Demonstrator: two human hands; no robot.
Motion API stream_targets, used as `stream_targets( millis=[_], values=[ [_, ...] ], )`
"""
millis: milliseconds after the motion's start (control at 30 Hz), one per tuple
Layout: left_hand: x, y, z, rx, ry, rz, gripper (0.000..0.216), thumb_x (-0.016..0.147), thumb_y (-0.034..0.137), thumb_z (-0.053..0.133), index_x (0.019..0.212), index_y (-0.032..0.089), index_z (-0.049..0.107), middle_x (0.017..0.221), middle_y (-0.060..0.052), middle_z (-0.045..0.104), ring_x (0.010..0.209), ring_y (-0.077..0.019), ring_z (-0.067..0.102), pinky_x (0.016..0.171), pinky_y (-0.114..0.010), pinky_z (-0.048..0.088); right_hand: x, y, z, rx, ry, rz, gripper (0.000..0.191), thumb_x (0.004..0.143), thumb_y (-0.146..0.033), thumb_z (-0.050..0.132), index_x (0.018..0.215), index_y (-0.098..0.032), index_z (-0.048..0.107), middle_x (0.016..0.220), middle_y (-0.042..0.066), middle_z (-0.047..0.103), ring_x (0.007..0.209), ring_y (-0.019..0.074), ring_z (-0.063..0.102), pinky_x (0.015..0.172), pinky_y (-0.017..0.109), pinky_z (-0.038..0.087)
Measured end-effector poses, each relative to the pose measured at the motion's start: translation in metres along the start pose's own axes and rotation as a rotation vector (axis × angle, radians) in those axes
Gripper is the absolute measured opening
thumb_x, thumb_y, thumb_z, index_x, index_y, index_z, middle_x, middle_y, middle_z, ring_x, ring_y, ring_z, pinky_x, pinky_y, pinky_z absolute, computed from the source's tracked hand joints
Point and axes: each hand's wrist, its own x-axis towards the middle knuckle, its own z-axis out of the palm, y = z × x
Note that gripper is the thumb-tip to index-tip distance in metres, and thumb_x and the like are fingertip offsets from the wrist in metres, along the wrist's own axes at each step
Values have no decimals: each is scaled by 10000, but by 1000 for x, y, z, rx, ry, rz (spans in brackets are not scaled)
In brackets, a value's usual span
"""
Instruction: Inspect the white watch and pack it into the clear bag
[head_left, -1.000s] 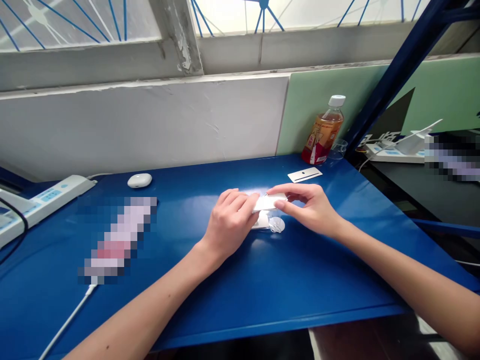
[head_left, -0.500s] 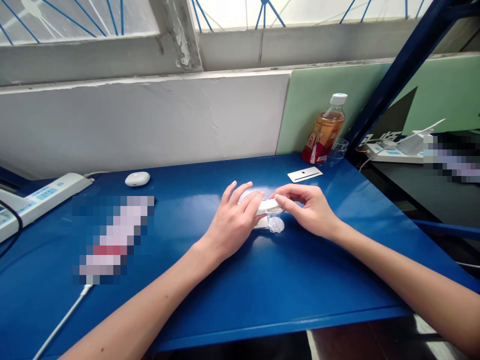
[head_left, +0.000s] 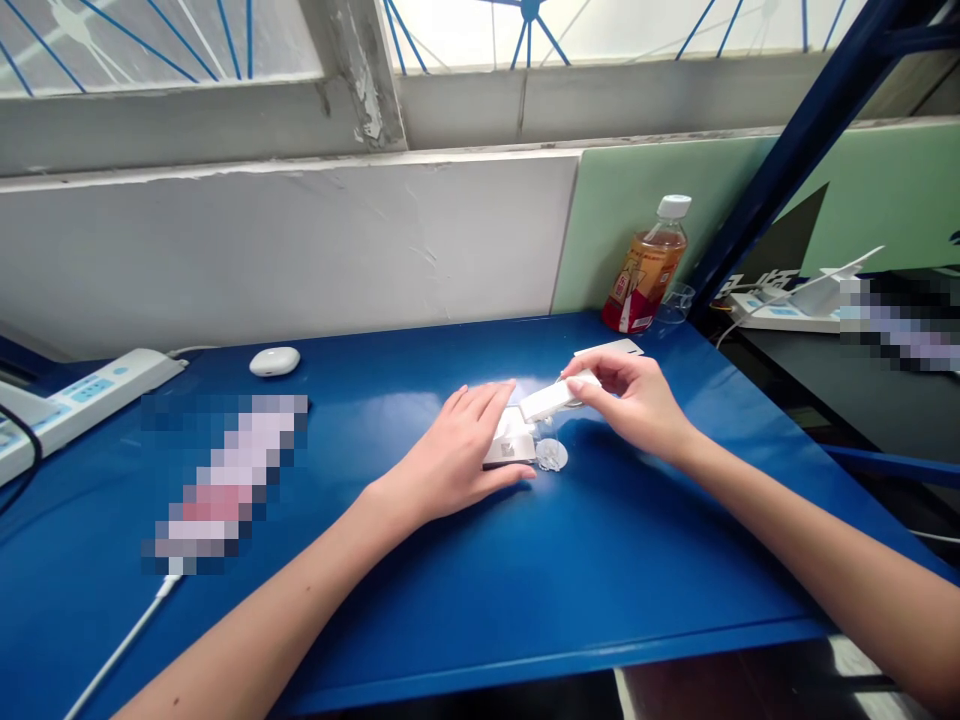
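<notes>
Pinching a slim white piece (head_left: 551, 398) between thumb and fingers, your right hand (head_left: 634, 405) holds it by its right end, tilted, with its left end close over the small white box (head_left: 516, 447). Your left hand (head_left: 450, 450) wraps that box from its left side, fingers over the far part and thumb stretched along the near edge, in what looks like a light grasp; you cannot tell how firm it is. The box lies near the middle of the blue table (head_left: 562, 580), with a dark printed patch on its near face. Just beside its right end you have a clear, crinkled round disc (head_left: 552, 455). Behind your right hand, partly covered by it, is a white card (head_left: 615, 347). Farther back stands an upright bottle (head_left: 646, 275) with a white cap and a red and orange label, and next to it a clear round thing (head_left: 675, 303), too faint to name. Well to your left sits a white oval case (head_left: 274, 361), and nearer you a pixelated slab (head_left: 225, 480) with a white cable (head_left: 124, 640) running from its near end. At the far left edge lies a white power strip (head_left: 97, 395).
</notes>
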Motion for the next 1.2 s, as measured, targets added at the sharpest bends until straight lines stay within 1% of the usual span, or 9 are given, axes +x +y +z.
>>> stream_targets(
  millis=[200,333,500,633,700,833,967,1100,1200],
  values=[
    [-2,-5,1,-37,-63,-24,703,938,489,594,1504,180,314,1475,-192,482,1368,-325,450,1144,-558,279,6,11,-4,-243,-11,-5,103,810,-249,592,751,-191,653,742,17,662,609,154,540,573,292,409],
    [-2,-6,3,-41,-32,-70,655,941,479,602,1477,187,364,1444,-164,518,1320,-315,490,1089,-490,389,8,13,-6,-356,18,39,107,765,-195,552,693,-195,631,714,0,660,606,149,526,579,283,393],
    [-1,-5,5,-59,44,-68,563,940,420,627,1411,184,430,1409,-133,549,1293,-297,506,1069,-461,423,8,16,-2,-243,-48,137,98,782,-254,584,747,-195,653,744,5,661,638,156,543,597,279,415],
    [0,-4,6,-61,79,-51,534,921,385,663,1366,166,465,1373,-131,575,1270,-293,521,1059,-463,430,4,14,3,-209,-125,148,161,819,-355,623,808,-201,670,702,-5,645,578,139,518,567,272,401],
    [0,-5,7,-64,78,-45,526,910,372,680,1352,169,478,1361,-127,585,1260,-290,528,1058,-465,429,1,12,4,-280,-152,102,180,839,-381,624,844,-206,667,654,-18,618,546,133,503,554,268,388],
    [-1,-7,8,-73,87,-35,533,900,383,692,1347,182,483,1354,-126,588,1251,-292,537,1054,-470,432,-4,11,2,-589,-218,-62,178,895,-363,574,952,-206,637,614,-29,585,532,143,507,538,273,342],
    [-1,-7,9,-81,91,-27,516,916,414,660,1354,205,485,1350,-120,590,1245,-301,548,1046,-480,440,-5,13,0,-820,-274,-173,237,949,-383,506,1001,-190,633,716,33,646,689,214,606,579,307,395],
    [0,-7,8,-78,87,-24,523,915,425,659,1356,201,489,1347,-122,591,1243,-300,549,1047,-474,441,-1,14,-7,-809,-255,-344,268,960,-373,511,1020,-159,662,997,130,685,941,275,633,766,380,500],
    [0,-7,8,-69,81,-27,528,913,426,662,1347,178,493,1343,-130,591,1233,-296,551,1044,-464,442,4,11,-18,-675,-396,-453,267,954,-354,552,1113,-184,682,1113,120,689,975,248,648,845,375,519]
  ],
)
